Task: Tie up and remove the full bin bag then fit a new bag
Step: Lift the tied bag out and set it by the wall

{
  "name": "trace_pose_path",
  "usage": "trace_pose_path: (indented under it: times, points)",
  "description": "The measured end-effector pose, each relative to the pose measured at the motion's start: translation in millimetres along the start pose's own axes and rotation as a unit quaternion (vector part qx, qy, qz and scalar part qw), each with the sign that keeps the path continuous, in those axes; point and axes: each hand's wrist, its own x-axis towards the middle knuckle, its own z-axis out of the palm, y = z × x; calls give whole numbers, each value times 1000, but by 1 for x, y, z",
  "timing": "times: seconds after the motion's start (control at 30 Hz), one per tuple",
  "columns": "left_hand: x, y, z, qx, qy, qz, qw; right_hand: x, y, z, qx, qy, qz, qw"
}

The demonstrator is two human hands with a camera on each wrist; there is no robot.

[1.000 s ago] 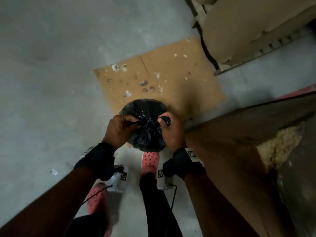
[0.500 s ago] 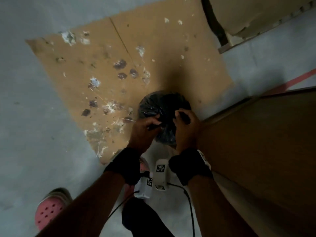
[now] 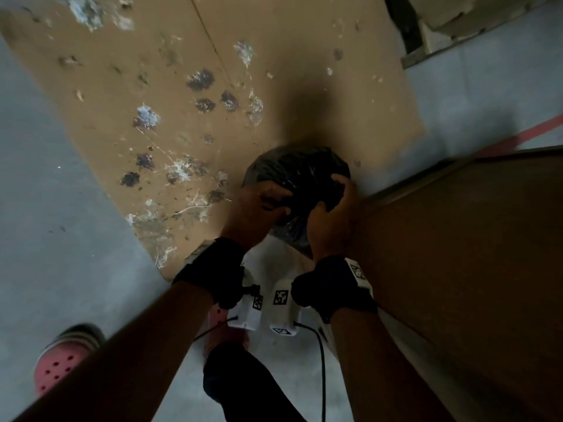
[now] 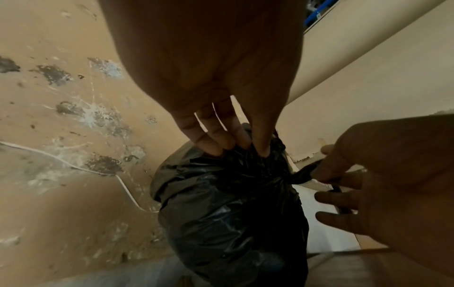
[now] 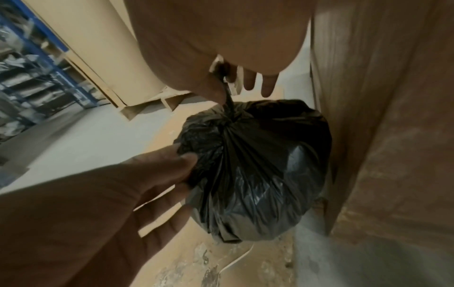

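Observation:
A full black bin bag (image 3: 292, 175) is gathered at its top, beside a brown panel. My left hand (image 3: 268, 205) grips the bunched plastic at the neck with its fingertips (image 4: 216, 147). My right hand (image 3: 329, 205) pinches a twisted tail (image 4: 303, 172) of the bag between thumb and finger. In the right wrist view the right hand (image 5: 224, 93) holds that tail straight up from the bag (image 5: 258, 165), and the left hand's fingers (image 5: 186, 161) press against the bag's side. No bin is in view. I cannot tell whether the bag touches the floor.
A stained cardboard sheet (image 3: 182, 102) lies on the grey concrete floor (image 3: 54, 208) under and left of the bag. A tall brown panel (image 3: 457, 254) stands close on the right. Stacked beige board (image 5: 103, 48) and blue shelving (image 5: 27, 64) stand beyond. My pink shoe (image 3: 58, 363) is at lower left.
The bag and both hands have moved over the cardboard, close to the brown panel. The hands had pulled the tails apart; now the right holds one tail up and the left grips the neck.

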Motion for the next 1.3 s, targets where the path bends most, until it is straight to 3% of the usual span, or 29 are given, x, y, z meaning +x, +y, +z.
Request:
trace_pose_path:
  times: [0.1, 0.2, 0.3, 0.37, 0.47, 0.67, 0.77, 0.87, 0.97, 1.17, 1.3]
  points:
    - [1, 3, -3, 81, 49, 21, 995, -2, 1, -4, 14, 24, -34, 999]
    - [-1, 0, -4, 135, 75, 47, 987, -1, 6, -8, -6, -21, -24, 999]
    - [8, -8, -3, 163, 27, 74, 984, -2, 11, -9, -38, -62, 15, 997]
    - [18, -21, 1, 177, -21, 70, 981, -4, 15, -8, -58, -138, 56, 987]
    - [25, -35, 3, 169, -42, 54, 983, -6, 17, -8, -22, -191, 99, 976]
    - [-7, -21, 1, 90, -15, 90, 992, -15, 18, -11, 15, -148, 34, 988]
    - [-26, -22, 4, 65, -11, 69, 995, -19, 22, -14, 6, -136, 36, 990]
    - [-40, -26, 11, 118, -8, 59, 991, -23, 24, -11, -30, -95, 75, 992]
    - [-45, -25, 11, 180, 36, 63, 981, -29, 21, -4, -29, -33, 29, 999]
    - [-31, -16, -9, 189, 88, 83, 975, -34, 28, 13, -29, -39, -19, 999]
    - [-18, -13, -15, 193, 57, 88, 976, -30, 35, 13, -70, -70, 5, 995]
